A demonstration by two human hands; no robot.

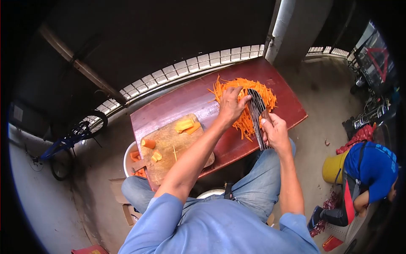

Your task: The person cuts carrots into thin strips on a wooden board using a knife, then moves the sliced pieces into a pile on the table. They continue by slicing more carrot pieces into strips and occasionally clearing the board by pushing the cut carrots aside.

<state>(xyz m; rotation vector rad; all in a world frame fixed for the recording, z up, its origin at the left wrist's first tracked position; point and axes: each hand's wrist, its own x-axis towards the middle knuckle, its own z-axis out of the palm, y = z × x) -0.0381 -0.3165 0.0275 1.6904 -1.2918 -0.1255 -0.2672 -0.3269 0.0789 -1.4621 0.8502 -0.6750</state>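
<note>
1. Dark red rectangular wooden table [186, 103]: fills the centre of the view and runs from 8 o'clock up to 2 o'clock in front of the seated person.
2. Person in a blue shirt and red apron [368, 173]: crouched on the floor at 4 o'clock, well apart from the table.
3. Round-cornered brown wooden chopping board [169, 146]: lies on the table's near-left end, at 8 o'clock from the table's middle.
4. Heap of thin orange carrot shreds [266, 95]: piled on the table's far-right end, at 1 o'clock from the chopping board; loose strands trail toward the near edge.
5. Yellow plastic bucket [332, 168]: on the floor at 4 o'clock, just beside the crouched person.
6. White round bowl [128, 158]: under the chopping board's left edge at 8 o'clock, with orange carrot pieces [136, 156] in it.
7. Broad steel cleaver blade [256, 112]: set upright on its edge at the near side of the carrot shreds.
8. Left hand [231, 103]: fingers spread and curved, pressing down on the carrot shreds at 9 o'clock from the blade, holding nothing closed.
9. Right hand [275, 132]: closed round the near end of the blade, at 5 o'clock from the heap.
10. Yellow-orange carrot chunks [186, 125]: on the board's far side; smaller bits lie at its 9 o'clock edge.
</note>
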